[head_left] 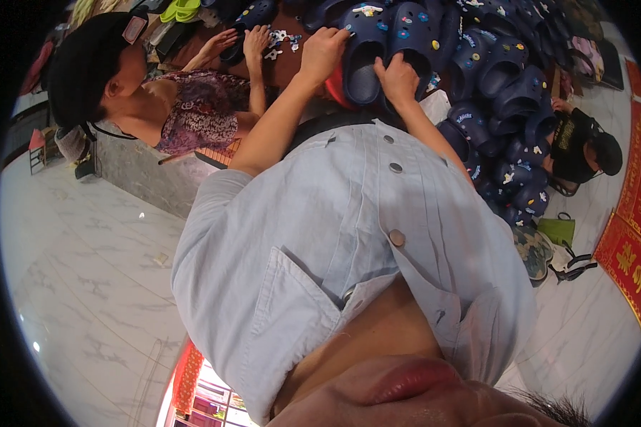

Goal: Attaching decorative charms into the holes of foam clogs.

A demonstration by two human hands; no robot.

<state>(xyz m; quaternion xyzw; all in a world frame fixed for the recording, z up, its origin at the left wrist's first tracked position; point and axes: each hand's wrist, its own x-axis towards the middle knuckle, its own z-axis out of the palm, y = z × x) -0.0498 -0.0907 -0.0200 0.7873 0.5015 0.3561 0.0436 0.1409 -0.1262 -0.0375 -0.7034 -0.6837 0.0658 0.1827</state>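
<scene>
Shirt, pale blue, buttoned: ours, closest to the lens and filling the middle of the view, so that our forearms run away from it toward the top edge.

Left hand: fingers curled and pressed over the heel rim of a dark blue clog, thumb tucked beneath. We judge this grip steadies the shoe so it cannot slide while the other hand works.

Right hand: closed, fingers bunched against the front of the same clog, near the row of small coloured charms on its upper. Whether a charm is pinched between the fingertips we cannot tell; they are turned away from us.

Clog: open side toward us, lying at the top centre on the work surface, between both hands, touching the pile beside it.

Pile of clogs: same dark blue, many already carrying charms, heaped to our right and spilling down toward the floor, kept within arm's reach.

Loose charms: white and pale pieces scattered just left of our left hand, between us and a neighbour.

Neighbour: patterned top, black cap, both hands on the loose charms.

Second person: black clothes, seated low beside the pile.

Red mats: on the pale marble floor at far right.
</scene>
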